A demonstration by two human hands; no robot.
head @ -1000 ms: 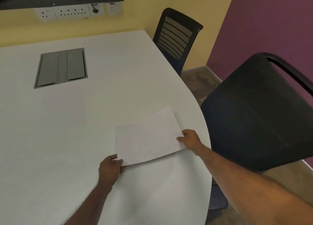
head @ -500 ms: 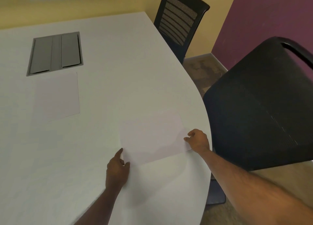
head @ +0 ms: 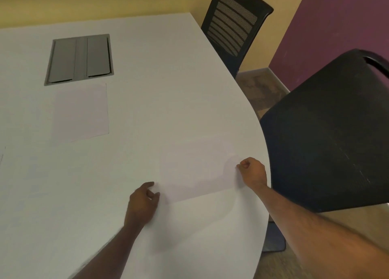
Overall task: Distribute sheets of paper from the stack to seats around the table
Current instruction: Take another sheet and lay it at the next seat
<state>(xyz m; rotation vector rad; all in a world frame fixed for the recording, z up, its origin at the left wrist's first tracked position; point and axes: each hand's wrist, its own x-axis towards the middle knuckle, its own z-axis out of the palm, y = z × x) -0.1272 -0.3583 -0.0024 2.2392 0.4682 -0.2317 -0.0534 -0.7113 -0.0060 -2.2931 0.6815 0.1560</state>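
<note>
Where both hands rest, sheet (head: 195, 169) flat between left fingers (head: 150, 187) and right fingers (head: 242, 165), both loosely curled, nothing pinched.

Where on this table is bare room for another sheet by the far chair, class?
Free: the table strip between the grey hatch and the far chair; also between the stack and the near sheet. Crowded: the near sheet's corners, where the left hand and right hand sit.

No readable text, label, brand or number shows anywhere in the view.
</note>
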